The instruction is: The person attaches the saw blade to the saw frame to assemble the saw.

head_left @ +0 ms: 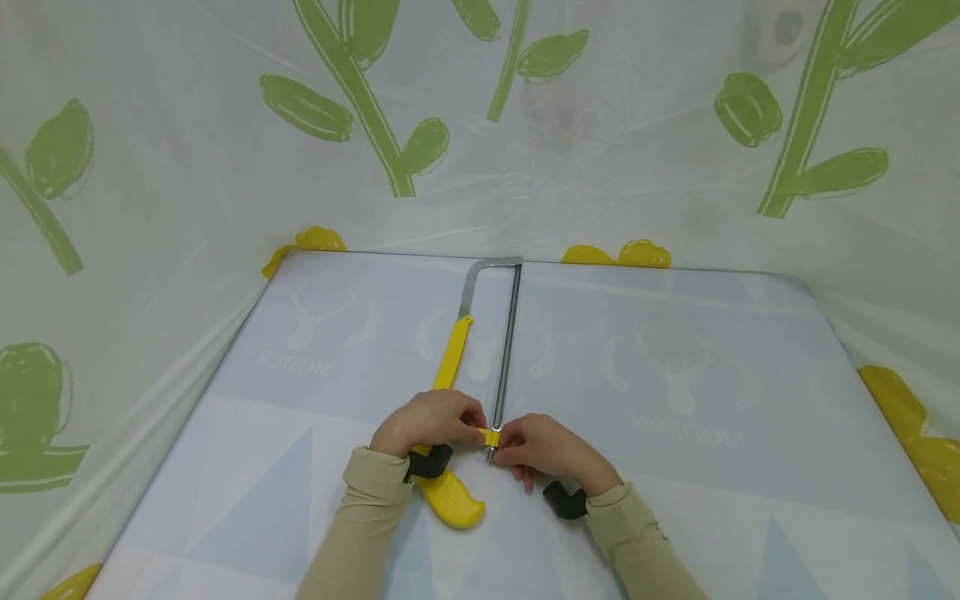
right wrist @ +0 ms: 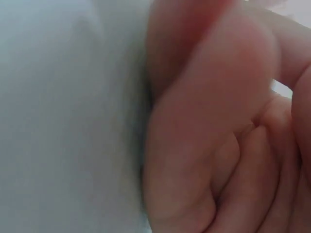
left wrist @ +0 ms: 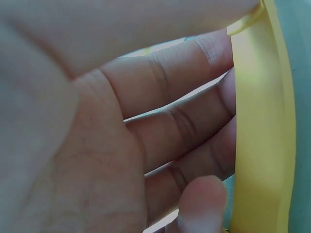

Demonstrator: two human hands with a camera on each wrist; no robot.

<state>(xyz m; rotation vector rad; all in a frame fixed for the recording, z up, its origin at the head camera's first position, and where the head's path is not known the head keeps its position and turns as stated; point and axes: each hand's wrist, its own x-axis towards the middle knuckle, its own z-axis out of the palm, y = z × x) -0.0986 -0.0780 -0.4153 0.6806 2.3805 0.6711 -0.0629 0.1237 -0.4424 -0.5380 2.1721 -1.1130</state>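
Observation:
A hacksaw with a yellow frame [head_left: 452,354] and a grey metal bow lies flat on the table. Its blade [head_left: 507,350] runs along the right side, and its yellow handle [head_left: 453,503] points toward me. My left hand [head_left: 433,418] reaches across the frame and pinches the yellow fitting [head_left: 491,437] at the blade's near end. In the left wrist view the fingertips meet a yellow strip [left wrist: 262,126] of the saw. My right hand [head_left: 552,450] pinches a small metal wing nut [head_left: 491,454] just below that fitting. The right wrist view shows only curled fingers [right wrist: 184,160], blurred.
The table [head_left: 720,358] has a pale printed cover with blue triangles and deer heads. A white curtain [head_left: 600,167] with green leaf prints hangs behind it and along both sides. Black straps [head_left: 566,502] sit at both wrists.

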